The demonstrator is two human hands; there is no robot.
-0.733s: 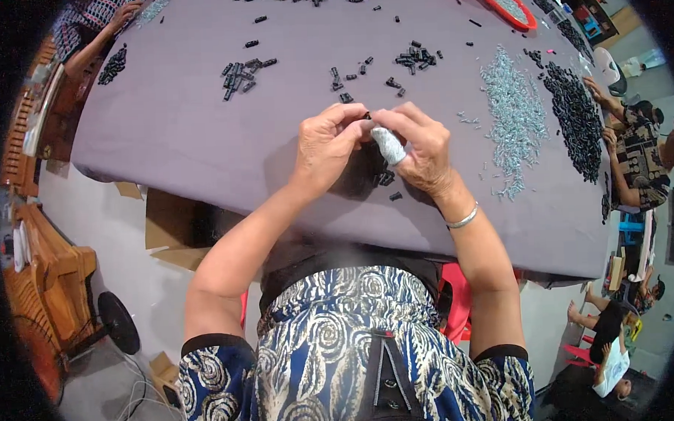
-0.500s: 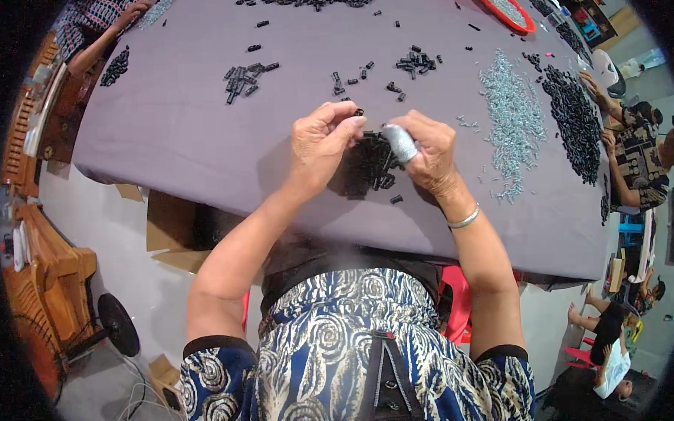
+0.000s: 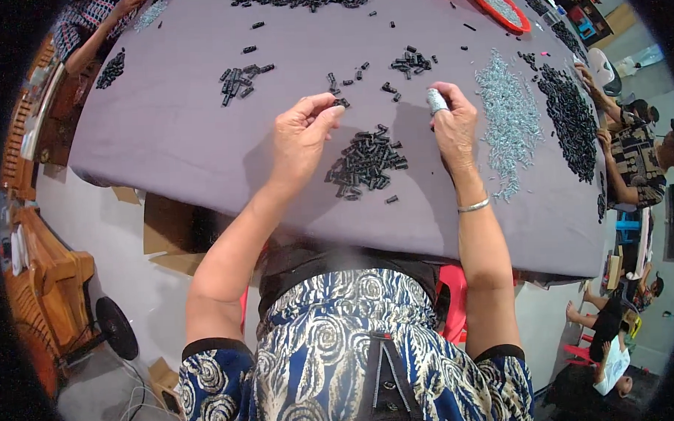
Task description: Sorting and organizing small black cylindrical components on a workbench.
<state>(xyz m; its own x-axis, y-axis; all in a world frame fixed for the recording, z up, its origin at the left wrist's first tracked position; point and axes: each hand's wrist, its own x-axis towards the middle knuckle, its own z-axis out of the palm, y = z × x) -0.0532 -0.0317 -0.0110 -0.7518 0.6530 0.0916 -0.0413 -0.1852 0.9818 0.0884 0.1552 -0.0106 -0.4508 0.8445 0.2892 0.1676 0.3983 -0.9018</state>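
My left hand [image 3: 299, 141] pinches a small black cylindrical piece [image 3: 341, 103] between thumb and forefinger, above the cloth. My right hand [image 3: 455, 125] hovers beside the silver pile, a silvery-white wrap covering one of its digits [image 3: 437, 100]. Its fingers are curled in, and whatever lies between them is hidden. Below and between the hands sits a heap of short black cylindrical pieces [image 3: 366, 163]. To the right spreads a long pile of small silver metal pieces [image 3: 506, 123]. Small clusters of black pieces [image 3: 237, 84] lie beyond my hands.
A grey-purple cloth [image 3: 178, 134] covers the table. A larger black pile [image 3: 570, 121] lies at the right, near other people's hands. Red baskets [image 3: 522, 24], one with silver pieces, stand at the far right. Another person's arm [image 3: 94, 44] reaches in at the far left.
My hands have moved apart. The right one went up and to the right, toward the silver pile; the left one shifted slightly left, keeping a black piece. The black heap is now uncovered.
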